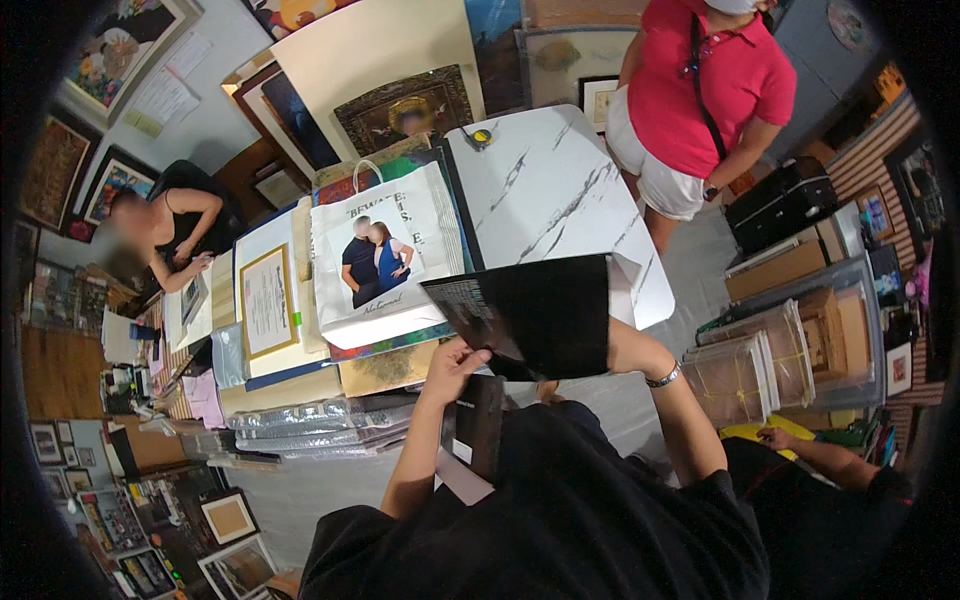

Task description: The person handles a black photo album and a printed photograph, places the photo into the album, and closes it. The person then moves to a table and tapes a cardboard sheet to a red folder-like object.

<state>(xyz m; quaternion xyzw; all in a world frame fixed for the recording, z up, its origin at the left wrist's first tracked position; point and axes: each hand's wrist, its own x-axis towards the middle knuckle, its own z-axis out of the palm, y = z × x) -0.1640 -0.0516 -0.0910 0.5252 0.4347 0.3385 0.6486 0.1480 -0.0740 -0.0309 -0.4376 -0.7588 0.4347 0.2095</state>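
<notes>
Between my hands is a glossy black folder point(535, 320), with pale lettering along its left side and a white sheet showing at its right edge. My left hand point(457, 370) pinches its lower left corner, thumb on top. On the right side my right hand point(637, 352) grips the edge, its fingers mostly hidden behind the folder. Below my left hand, against my body, is another dark flat piece point(480, 425) with a white patch; what supports it is hidden. Just beyond lies a white paper bag point(440, 215), bearing a cut-out photo of a couple point(376, 262).
A marble-patterned white table point(550, 190) holds a yellow-and-black tape measure point(481, 138). Left of the bag lies a gold-framed certificate point(268, 300). A person in a pink shirt point(715, 80) stands far right; another sits at left point(180, 230). Wrapped frames point(730, 375) stand on the right.
</notes>
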